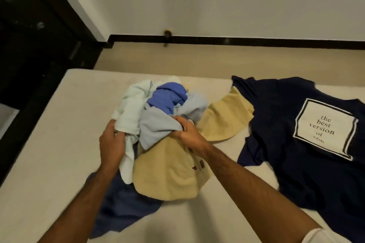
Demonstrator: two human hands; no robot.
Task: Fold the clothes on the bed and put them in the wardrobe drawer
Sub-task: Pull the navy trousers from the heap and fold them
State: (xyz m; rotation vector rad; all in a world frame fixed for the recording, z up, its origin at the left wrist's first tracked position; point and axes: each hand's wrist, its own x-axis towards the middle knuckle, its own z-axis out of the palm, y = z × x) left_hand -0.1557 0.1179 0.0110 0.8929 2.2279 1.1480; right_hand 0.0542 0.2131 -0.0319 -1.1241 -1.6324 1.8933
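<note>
A heap of crumpled clothes sits on the white bed: a pale mint garment, a light blue garment, a bright blue one on top, a yellow garment underneath and a dark blue piece at the near left. My left hand grips the mint garment at the heap's left side. My right hand grips the bunched light blue garment. A navy T-shirt with a white printed square lies spread flat to the right.
The bed's left edge runs along a dark doorway or cabinet. Beyond the bed's far edge are beige floor, a black skirting strip and a white wall. A small door stopper sticks out at the skirting.
</note>
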